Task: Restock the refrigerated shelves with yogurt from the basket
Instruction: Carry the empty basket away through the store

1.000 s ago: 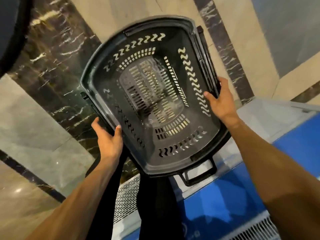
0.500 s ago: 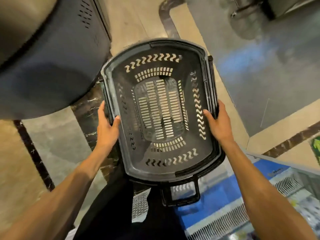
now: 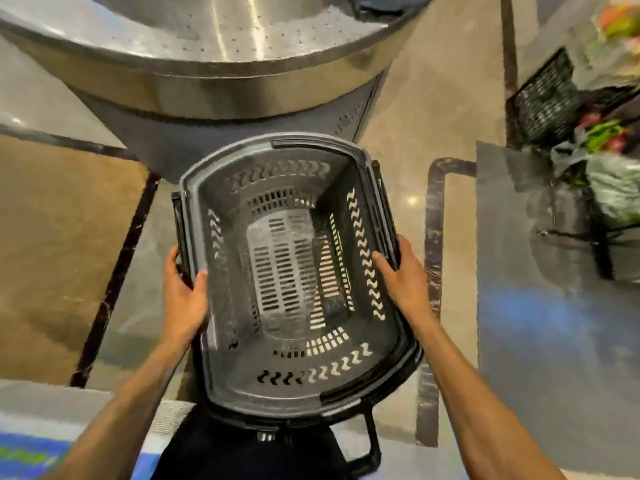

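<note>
- Basket [image 3: 298, 171] is swinging round with the person. A second ago it was tipped steeply over a blue chiller edge; now it is riding closer to level, above the floor [image 3: 52, 220], just in front of a round steel counter [image 3: 207, 64].
- Blue is showing only as a blurred patch at the lower left corner of the view, so the person is apparently turning away from the chiller.
- Left hand [image 3: 183, 292] is clamping the basket's left edge, thumb hooked over the rim and fingers underneath.
- Right hand [image 3: 403, 271] is doing the same on the right edge, thumb inside and fingers wrapping the outside.
- Counting yogurt: none in view, and the slotted bottom is showing bare from edge to edge.
- Counting the rest: one basket, two hands on it, one black handle loop [image 3: 370, 441] dangling at the near edge, and one dark crate of produce [image 3: 547, 95] off to the right.
- My read: this load is looking finished, and the basket is probably heading off for a refill or to be put away.
</note>
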